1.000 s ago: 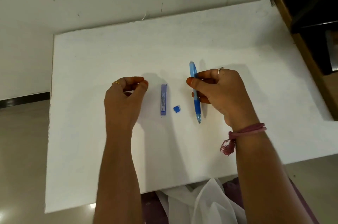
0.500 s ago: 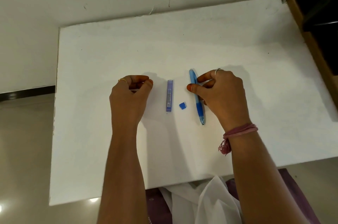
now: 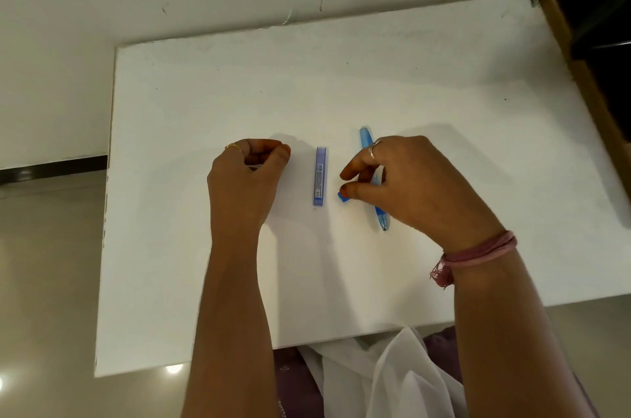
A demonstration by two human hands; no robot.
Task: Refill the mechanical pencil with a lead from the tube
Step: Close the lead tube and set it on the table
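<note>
Both hands moved: right hand (image 3: 406, 185) released pencil (image 3: 367, 140), now pinching cap (image 3: 343, 198); left hand (image 3: 244, 178) still curled, empty

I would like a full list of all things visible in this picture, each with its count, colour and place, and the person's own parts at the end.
Translucent plastic lead tube: one, purple-blue, lying on the table between the two hands.
Small plastic cap: one, blue, right of the tube, at the right thumb tip.
Plastic mechanical pencil: one, blue, lying under the right hand, tip toward the person.
Flat table: one, white, against the wall.
Wooden furniture: one, brown, at the table's right edge.
Sheer cloth: one, white, below the near table edge.
Thread wristband: one, pink, right wrist.
Left hand: one, fingers curled; whether it holds anything is hidden.
Right hand: one, over the pencil, thumb on the cap.
</note>
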